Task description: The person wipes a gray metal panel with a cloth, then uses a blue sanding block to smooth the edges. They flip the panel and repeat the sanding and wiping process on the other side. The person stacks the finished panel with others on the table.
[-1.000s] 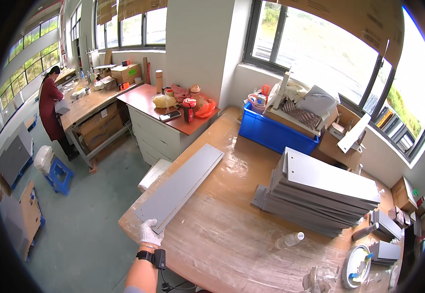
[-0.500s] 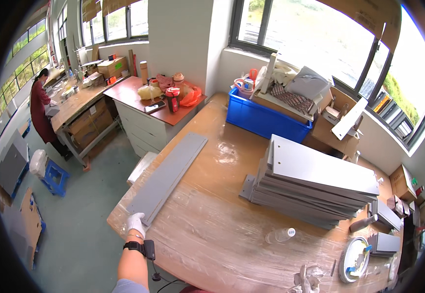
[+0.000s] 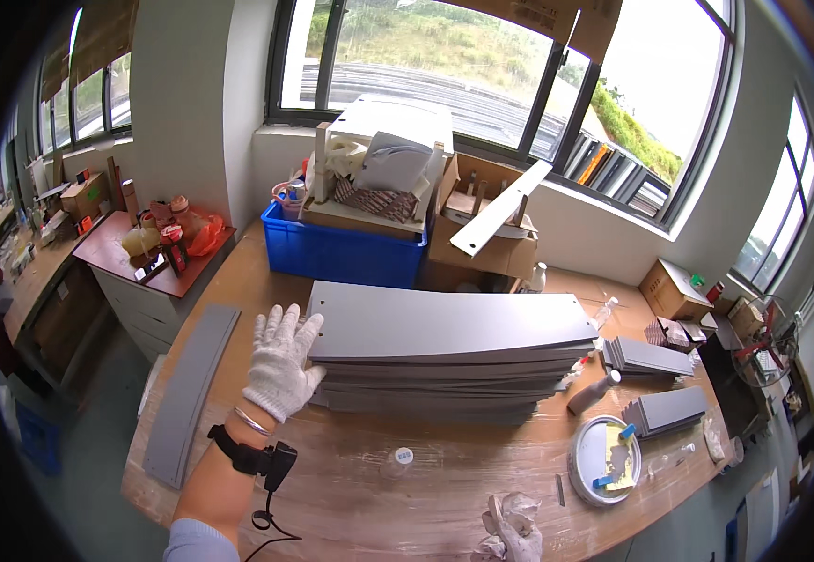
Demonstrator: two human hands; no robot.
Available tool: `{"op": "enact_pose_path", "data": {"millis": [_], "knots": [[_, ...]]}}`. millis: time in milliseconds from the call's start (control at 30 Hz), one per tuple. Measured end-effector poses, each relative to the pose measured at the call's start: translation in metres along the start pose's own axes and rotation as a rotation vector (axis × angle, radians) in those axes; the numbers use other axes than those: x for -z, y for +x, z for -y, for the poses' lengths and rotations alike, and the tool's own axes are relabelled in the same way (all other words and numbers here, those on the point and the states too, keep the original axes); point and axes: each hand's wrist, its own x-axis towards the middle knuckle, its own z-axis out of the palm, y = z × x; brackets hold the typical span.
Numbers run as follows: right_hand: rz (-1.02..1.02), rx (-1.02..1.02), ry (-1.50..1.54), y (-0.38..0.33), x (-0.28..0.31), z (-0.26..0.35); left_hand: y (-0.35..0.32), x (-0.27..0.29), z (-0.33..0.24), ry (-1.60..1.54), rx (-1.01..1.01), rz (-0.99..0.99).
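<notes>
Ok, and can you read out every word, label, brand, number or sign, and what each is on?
White bottle cap: blue print, too small to read.
Cardboard box at right: dark marks, too blurred.
Brown cardboard shade: faint print, too small.
Nothing legible elsewhere.

Brown table under grey panels

Place: workshop
Surface: film-covered worktable
Stock: stacked grey panels mid-table, smaller panel piles right
Storage: blue crate, open carton, far side
Far left: second workbench, cluttered
</notes>
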Motion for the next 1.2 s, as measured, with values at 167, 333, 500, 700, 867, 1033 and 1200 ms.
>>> {"op": "enact_pose_path", "data": {"millis": [167, 333, 500, 700, 867, 1033, 1200], "knots": [[-0.156, -0.056, 0.002, -0.004, 0.046, 0.007, 0.004, -0.019, -0.024, 0.196, -0.168, -0.104], [-0.171, -0.017, 0.040, 0.011, 0.071, -0.007, -0.059, -0.007, -0.048, -0.523, 0.138, -0.206], [-0.092, -0.048, 0.102, 0.027, 0.051, 0.004, -0.055, 0.005, -0.071, -2.075, 0.645, -0.109], [0.011, 0.018, -0.092, 0.026, 0.084, -0.010, -0.039, -0.036, -0.035, -1.870, 0.845, 0.147], [-0.200, 0.117, 0.093, 0.006, 0.110, -0.025, -0.091, -0.009, -0.069, -1.880, 0.838, 0.039], [-0.447, 0.452, -0.016, -0.020, 0.128, -0.015, -0.149, 0.001, -0.078, -1.816, 0.943, 0.087], [-0.346, 0.479, 0.111, -0.057, 0.098, 0.026, -0.185, 0.015, -0.089, -1.725, 0.838, 0.383]]}}
